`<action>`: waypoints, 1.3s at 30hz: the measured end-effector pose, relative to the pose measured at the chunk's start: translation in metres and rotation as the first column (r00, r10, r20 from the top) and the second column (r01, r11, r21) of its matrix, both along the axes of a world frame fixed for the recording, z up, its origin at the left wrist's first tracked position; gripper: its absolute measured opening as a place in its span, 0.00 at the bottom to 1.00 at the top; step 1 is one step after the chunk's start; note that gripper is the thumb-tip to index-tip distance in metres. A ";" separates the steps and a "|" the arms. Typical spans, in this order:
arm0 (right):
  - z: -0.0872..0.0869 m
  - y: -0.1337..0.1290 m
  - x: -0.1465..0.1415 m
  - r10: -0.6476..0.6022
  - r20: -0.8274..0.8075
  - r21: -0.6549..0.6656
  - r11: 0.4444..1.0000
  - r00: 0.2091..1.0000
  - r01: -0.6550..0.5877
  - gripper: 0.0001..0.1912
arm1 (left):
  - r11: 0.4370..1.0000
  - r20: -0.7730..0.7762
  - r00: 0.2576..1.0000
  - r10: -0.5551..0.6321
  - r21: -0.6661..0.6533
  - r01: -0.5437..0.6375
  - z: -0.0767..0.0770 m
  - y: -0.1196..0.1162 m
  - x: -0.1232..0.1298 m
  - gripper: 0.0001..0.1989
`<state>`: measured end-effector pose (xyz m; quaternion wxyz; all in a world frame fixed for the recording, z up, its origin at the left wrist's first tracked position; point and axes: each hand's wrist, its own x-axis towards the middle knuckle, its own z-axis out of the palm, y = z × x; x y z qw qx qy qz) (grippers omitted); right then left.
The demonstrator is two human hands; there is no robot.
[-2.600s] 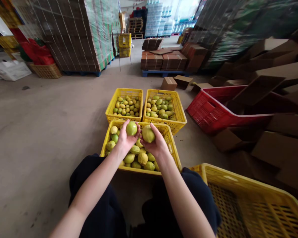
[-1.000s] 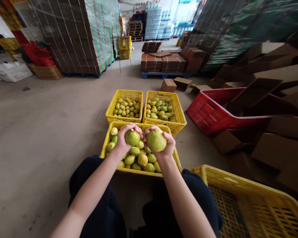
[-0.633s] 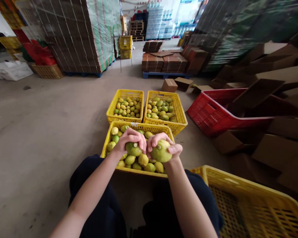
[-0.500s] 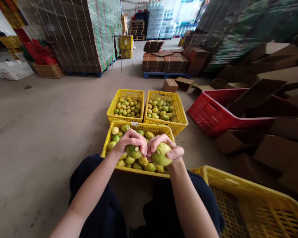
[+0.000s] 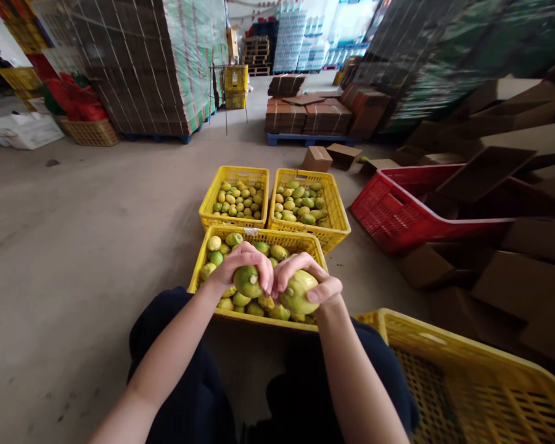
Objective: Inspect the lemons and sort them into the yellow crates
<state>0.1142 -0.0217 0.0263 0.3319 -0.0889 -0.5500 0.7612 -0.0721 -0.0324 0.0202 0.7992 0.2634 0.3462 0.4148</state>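
My left hand (image 5: pixel 246 259) is closed around a green lemon (image 5: pixel 246 282), its stem end facing me. Beside it, my right hand (image 5: pixel 311 274) grips a larger yellow-green lemon (image 5: pixel 298 293), thumb on its right side. The two hands are side by side, fingers touching or nearly so. Both are held over the near yellow crate (image 5: pixel 197 265), which is full of yellow and green lemons (image 5: pixel 241 299). Part of that fruit is hidden behind my hands and forearms.
Two more yellow crates, a left one (image 5: pixel 203 203) and a right one (image 5: pixel 340 213), hold smaller loads of lemons just beyond. To the right are a red crate (image 5: pixel 374 209) with cardboard and a yellow crate (image 5: pixel 472 354) by my knee. Flattened cartons (image 5: pixel 326 117) sit on a blue pallet ahead.
Both lemons have turned slightly in my fingers, and more of the green one's face shows. My hands stay in nearly the same place above the crate.
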 end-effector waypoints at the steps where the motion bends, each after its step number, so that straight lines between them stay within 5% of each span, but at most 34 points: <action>1: 0.000 0.000 0.000 -0.005 0.006 -0.003 1.000 1.000 0.005 0.17 | 0.999 0.018 0.999 0.045 -0.023 -0.044 -0.001 0.001 0.000 0.13; 4: -0.005 -0.001 0.001 -0.020 0.015 -0.053 0.998 1.000 0.020 0.18 | 0.988 0.102 0.988 0.119 -0.110 -0.108 -0.001 0.003 0.001 0.14; 6: -0.009 -0.002 0.001 -0.003 -0.022 -0.100 0.995 1.000 0.001 0.21 | 0.994 0.149 0.987 0.067 -0.092 -0.054 -0.001 0.004 0.002 0.17; 9: -0.011 -0.002 -0.003 0.023 -0.156 -0.111 0.993 0.988 -0.040 0.24 | 0.986 0.172 0.978 -0.121 0.138 0.098 0.000 0.007 0.004 0.21; 11: -0.011 -0.002 -0.006 0.025 -0.214 -0.095 0.994 0.976 -0.046 0.23 | 0.930 0.149 0.968 -0.201 0.341 0.141 0.000 0.009 0.005 0.22; 15: -0.012 -0.001 -0.008 0.025 -0.240 -0.070 0.997 0.970 -0.043 0.24 | 0.855 0.100 0.981 -0.168 0.510 0.094 0.001 0.009 0.007 0.23; 26: -0.005 -0.003 -0.007 -0.032 -0.222 -0.149 0.989 0.974 -0.001 0.22 | 0.921 0.087 0.992 -0.087 0.386 0.047 0.006 0.007 0.008 0.20; 30: -0.004 -0.002 -0.014 -0.213 -0.197 -0.278 0.948 0.957 0.154 0.17 | 0.975 0.160 0.980 0.118 0.169 -0.145 0.011 0.011 0.015 0.17; 32: -0.006 0.002 -0.021 -0.402 -0.175 -0.436 0.850 0.899 0.296 0.13 | 0.952 0.212 0.929 0.302 -0.026 -0.304 0.008 0.016 0.017 0.14; 35: -0.012 0.010 -0.032 -0.631 0.000 -0.694 0.559 0.776 0.454 0.09 | 0.830 0.259 0.803 0.536 -0.334 -0.446 -0.001 0.023 0.019 0.12; 39: -0.024 0.020 -0.041 -0.654 0.293 -0.829 0.191 0.698 0.526 0.06 | 0.680 0.213 0.682 0.699 -0.494 -0.542 -0.011 0.029 0.021 0.11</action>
